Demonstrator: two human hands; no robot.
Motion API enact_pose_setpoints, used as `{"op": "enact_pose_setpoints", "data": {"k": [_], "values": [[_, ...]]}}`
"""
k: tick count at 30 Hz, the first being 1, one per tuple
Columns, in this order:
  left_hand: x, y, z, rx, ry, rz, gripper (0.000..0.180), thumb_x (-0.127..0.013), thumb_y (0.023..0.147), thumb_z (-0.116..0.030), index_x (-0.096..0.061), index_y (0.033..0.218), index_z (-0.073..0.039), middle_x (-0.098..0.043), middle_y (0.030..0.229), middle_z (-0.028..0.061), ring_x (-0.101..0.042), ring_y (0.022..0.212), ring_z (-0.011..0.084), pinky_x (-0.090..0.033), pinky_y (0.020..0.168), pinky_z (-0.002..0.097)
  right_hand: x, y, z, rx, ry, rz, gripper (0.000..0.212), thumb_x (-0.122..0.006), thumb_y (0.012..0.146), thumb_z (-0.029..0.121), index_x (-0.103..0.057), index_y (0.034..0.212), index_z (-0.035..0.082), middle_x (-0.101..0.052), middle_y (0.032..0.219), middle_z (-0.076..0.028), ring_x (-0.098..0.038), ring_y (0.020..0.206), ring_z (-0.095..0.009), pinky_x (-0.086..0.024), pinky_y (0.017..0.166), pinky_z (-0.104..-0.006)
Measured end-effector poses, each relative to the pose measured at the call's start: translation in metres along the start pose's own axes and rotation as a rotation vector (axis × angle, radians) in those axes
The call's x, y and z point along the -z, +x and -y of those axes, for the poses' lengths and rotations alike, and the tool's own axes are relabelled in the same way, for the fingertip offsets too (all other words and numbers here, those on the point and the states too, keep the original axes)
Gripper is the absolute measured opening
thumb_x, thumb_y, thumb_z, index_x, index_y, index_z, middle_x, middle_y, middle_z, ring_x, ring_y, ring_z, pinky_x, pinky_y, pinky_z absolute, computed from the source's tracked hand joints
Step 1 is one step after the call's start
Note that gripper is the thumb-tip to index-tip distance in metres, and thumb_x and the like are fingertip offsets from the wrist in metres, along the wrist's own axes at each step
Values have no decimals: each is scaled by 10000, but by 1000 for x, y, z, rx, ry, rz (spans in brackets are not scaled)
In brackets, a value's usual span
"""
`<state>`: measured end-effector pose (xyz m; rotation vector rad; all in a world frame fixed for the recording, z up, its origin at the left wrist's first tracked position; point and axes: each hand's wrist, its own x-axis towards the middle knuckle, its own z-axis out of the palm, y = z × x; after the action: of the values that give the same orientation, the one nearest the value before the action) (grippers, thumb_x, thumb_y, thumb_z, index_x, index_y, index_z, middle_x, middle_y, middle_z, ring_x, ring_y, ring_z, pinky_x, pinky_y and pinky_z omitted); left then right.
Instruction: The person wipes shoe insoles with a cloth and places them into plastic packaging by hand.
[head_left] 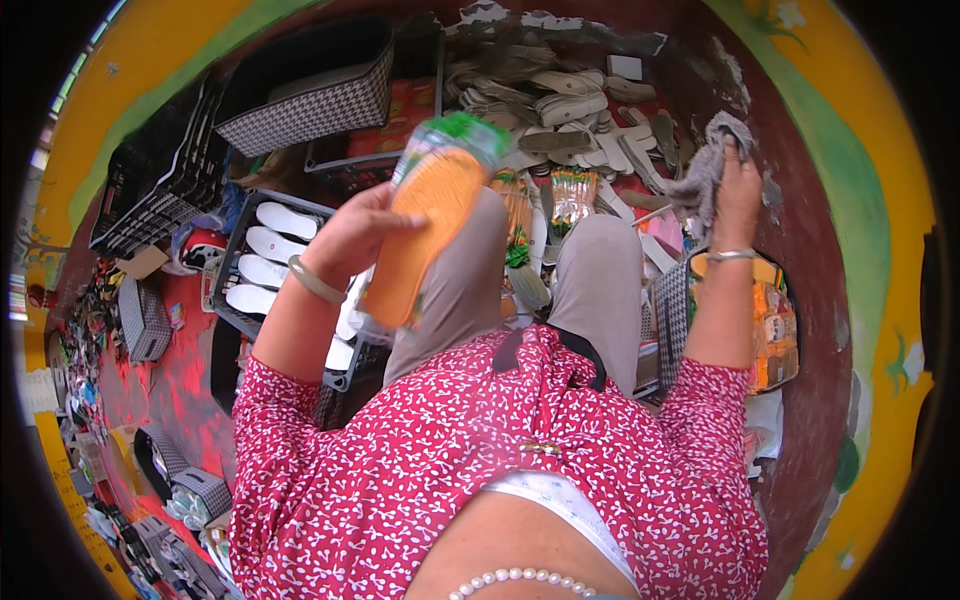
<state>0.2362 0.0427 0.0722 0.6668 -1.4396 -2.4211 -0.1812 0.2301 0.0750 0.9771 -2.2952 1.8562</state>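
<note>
My left hand (pixel 370 228) grips a pack of orange insoles (pixel 425 225), thumb across its front. The pack is in clear plastic with a green top, is held tilted above my left knee and is slightly blurred. Raised at the right, my right hand (pixel 738 195) is closed round a crumpled grey cloth (pixel 705 180). Between and beyond my knees lie bundled packs with orange and green ends (pixel 574 195). Behind them spreads a heap of grey and white insoles (pixel 570 105).
Left of my legs, a dark crate (pixel 240 318) holds several white insoles (pixel 275 243). A houndstooth basket (pixel 310 115) and stacked black crates (pixel 165 175) stand at the far left. Beside my right arm, another houndstooth basket (pixel 673 320) contains orange packs (pixel 775 330). A wall (pixel 810 230) curves along the right.
</note>
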Motion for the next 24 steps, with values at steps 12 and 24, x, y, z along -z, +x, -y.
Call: {"op": "enact_pose_setpoints", "data": {"k": [12,24], "values": [[17,62,3,-519,-793,-197,395,-541,894,-74,-435,1241,81,-568,1164,228,-568,1085,329,-433,983,460,-70,-113,50,-334,669,728,379,-418,723,-80,-580,1047,31,-608,930,-34,-586,858,-115,-467,813,-236],[-5,80,6,-701,-753,-358,365,-551,887,-46,-448,1235,-8,-578,1145,130,-573,1061,275,-444,963,439,-118,-170,68,-478,815,906,352,-634,888,258,-591,1136,13,-615,1015,-7,-547,899,-74,-427,822,-221]]}}
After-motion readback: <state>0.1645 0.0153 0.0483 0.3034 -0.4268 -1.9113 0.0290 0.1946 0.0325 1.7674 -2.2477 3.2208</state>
